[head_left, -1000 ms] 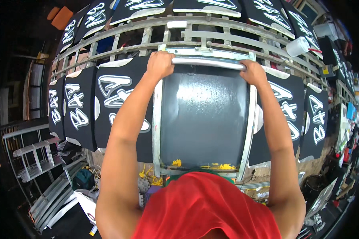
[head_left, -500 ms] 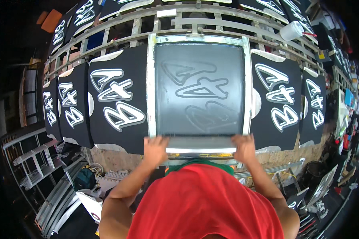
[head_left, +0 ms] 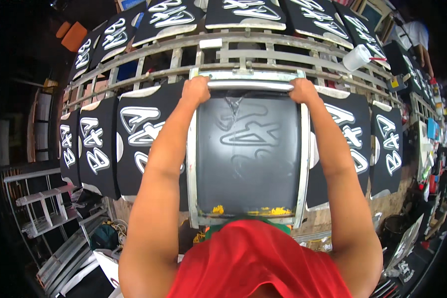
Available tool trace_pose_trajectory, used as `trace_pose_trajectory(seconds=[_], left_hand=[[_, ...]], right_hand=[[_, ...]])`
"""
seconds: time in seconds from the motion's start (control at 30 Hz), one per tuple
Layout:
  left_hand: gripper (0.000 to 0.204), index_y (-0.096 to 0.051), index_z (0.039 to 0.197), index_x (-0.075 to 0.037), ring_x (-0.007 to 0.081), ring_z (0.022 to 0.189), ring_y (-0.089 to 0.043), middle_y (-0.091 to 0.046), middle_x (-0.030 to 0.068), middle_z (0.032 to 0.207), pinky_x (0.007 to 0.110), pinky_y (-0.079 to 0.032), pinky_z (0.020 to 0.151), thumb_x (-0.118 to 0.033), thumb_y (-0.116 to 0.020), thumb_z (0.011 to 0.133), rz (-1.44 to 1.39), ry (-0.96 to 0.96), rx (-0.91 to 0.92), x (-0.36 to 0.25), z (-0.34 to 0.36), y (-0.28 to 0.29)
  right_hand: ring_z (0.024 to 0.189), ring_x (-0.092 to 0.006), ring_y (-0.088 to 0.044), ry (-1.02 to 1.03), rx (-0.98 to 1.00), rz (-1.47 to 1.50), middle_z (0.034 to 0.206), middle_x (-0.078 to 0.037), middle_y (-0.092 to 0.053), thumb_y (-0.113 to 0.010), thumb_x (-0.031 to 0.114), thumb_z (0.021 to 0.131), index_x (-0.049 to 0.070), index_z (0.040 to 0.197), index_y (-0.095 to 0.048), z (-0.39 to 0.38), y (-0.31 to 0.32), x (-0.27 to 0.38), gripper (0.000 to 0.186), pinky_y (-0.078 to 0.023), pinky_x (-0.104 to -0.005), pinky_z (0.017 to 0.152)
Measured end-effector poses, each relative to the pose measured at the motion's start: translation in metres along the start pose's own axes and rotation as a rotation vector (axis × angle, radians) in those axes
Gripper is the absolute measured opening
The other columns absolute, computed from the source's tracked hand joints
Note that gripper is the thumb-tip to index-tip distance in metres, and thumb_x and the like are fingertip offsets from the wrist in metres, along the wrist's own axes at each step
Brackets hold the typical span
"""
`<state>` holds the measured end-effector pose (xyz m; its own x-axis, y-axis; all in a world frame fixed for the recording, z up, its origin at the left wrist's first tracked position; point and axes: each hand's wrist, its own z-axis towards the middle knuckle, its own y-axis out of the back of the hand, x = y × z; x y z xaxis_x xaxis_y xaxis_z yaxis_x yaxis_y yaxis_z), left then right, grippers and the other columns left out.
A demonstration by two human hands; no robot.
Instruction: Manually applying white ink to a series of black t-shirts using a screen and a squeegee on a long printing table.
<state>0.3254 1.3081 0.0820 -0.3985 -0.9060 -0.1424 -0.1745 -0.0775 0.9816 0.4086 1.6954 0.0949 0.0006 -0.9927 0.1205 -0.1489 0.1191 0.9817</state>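
My left hand and my right hand grip the two ends of a silver squeegee bar at the far end of a screen-printing frame, my arms stretched forward. The screen's dark mesh has a faint lettering outline, a wet streak below the bar and yellow smears along its near edge. Black shirts on boards with white lettering lie on the left and right of the frame, partly hidden by my arms.
A slatted metal rail crosses behind the screen, with more printed shirts beyond. A white container sits on the rail at right. A co-worker stands at the far right. An aluminium ladder and clutter lie lower left.
Half a second ago both hands held the bar at the screen's near end; now they are at the far end, as a second ago. The co-worker shows more at the right.
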Motion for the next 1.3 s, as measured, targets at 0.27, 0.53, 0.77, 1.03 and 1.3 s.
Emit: trace_pose_trajectory(seconds=[0.27,0.53,0.77,1.03,1.3], left_hand=[[0.034,-0.071,0.106,-0.013,0.0284,0.099,-0.065,-0.066,0.0081,0.099,0.046,-0.043,0.09,-0.009,-0.068,0.072,-0.064,-0.153,-0.012,-0.022,-0.127,-0.027],[0.04,-0.064,0.108,-0.009,0.0342,0.108,-0.055,-0.059,0.0136,0.111,0.048,-0.042,0.086,-0.003,-0.066,0.069,-0.184,-0.134,0.132,-0.049,-0.397,-0.07],[0.041,-0.067,0.115,-0.007,0.0366,0.094,-0.069,-0.073,0.0182,0.101,0.047,-0.048,0.093,0.002,-0.06,0.076,-0.213,-0.203,0.007,-0.028,-0.179,-0.013],[0.037,-0.072,0.112,-0.013,0.0347,0.101,-0.07,-0.072,0.0128,0.109,0.049,-0.054,0.088,-0.006,-0.063,0.078,-0.022,-0.001,-0.019,-0.001,-0.005,-0.019],[0.053,-0.067,0.124,-0.012,0.0256,0.101,-0.067,-0.068,0.0076,0.107,0.051,-0.04,0.097,-0.011,-0.072,0.071,-0.054,-0.158,0.04,-0.049,-0.299,-0.046]], right_hand=[[0.086,-0.0364,-0.066,0.123,-0.127,0.032,0.097,-0.014,-0.07,-0.067,0.008,0.066,0.011,0.105,-0.075,-0.144,-0.034,0.015,0.04,-0.052,-0.0451,0.084],[0.102,-0.0366,-0.056,0.015,0.08,0.112,0.113,-0.011,-0.061,-0.062,0.005,0.071,0.01,0.11,-0.067,-0.407,-0.059,0.098,0.039,-0.045,-0.0487,0.093],[0.084,-0.041,-0.068,0.071,-0.105,0.168,0.095,-0.02,-0.071,-0.063,0.0,0.065,0.004,0.105,-0.072,-0.213,-0.024,0.029,0.042,-0.055,-0.0498,0.079],[0.105,-0.036,-0.067,-0.041,-0.123,0.005,0.112,-0.016,-0.069,-0.064,0.01,0.076,0.01,0.105,-0.075,-0.005,-0.028,-0.003,0.031,-0.053,-0.0491,0.09],[0.114,-0.0358,-0.059,0.029,0.056,0.115,0.123,-0.012,-0.065,-0.068,0.007,0.067,0.013,0.123,-0.067,-0.323,-0.072,0.052,0.057,-0.035,-0.0595,0.113]])
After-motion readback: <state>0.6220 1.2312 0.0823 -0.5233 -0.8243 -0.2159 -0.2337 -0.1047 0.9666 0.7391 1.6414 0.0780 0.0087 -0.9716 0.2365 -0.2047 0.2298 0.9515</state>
